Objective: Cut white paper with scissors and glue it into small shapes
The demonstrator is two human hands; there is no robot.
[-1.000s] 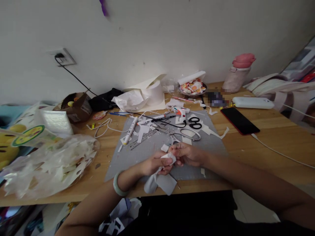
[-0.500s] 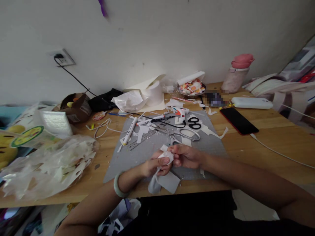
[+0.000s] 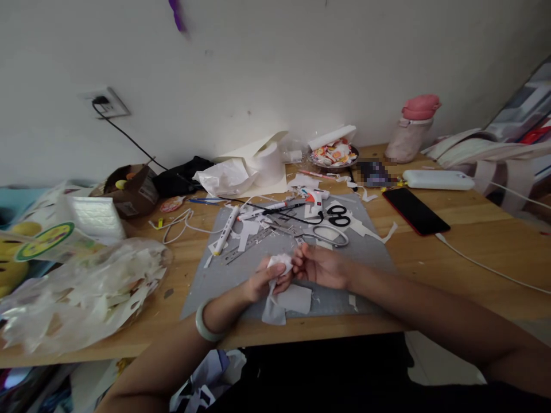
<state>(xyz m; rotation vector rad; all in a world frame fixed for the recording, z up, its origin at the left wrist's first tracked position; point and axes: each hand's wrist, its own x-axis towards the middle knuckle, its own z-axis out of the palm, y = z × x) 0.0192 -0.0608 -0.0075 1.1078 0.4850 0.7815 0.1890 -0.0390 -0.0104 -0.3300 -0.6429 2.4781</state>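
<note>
My left hand (image 3: 269, 279), with a pale bangle (image 3: 205, 323) on its wrist, is closed around a crumpled white tissue (image 3: 279, 263). A loose end of the tissue hangs down toward the table's front edge. Just right of it, my right hand (image 3: 322, 267) has its fingers curled in with the thumb against them; whatever they pinch, if anything, is hidden or too small to make out. A white piece of paper (image 3: 297, 299) lies below the hands on the grey cutting mat (image 3: 365, 272). Grey-handled scissors (image 3: 329, 236) lie just beyond the fingers.
Beyond the hands are black-handled scissors (image 3: 339, 217), a glue gun (image 3: 316, 201), a metal ruler (image 3: 247, 246), markers (image 3: 227, 229) and paper scraps. A plastic bag of scraps (image 3: 99, 298) lies left. A phone (image 3: 415, 211) and a pink bottle (image 3: 411, 129) stand on the right side.
My left hand has moved slightly left with the tissue. My right hand's fingers have drawn a little away from it, and more of the paper below shows on the mat.
</note>
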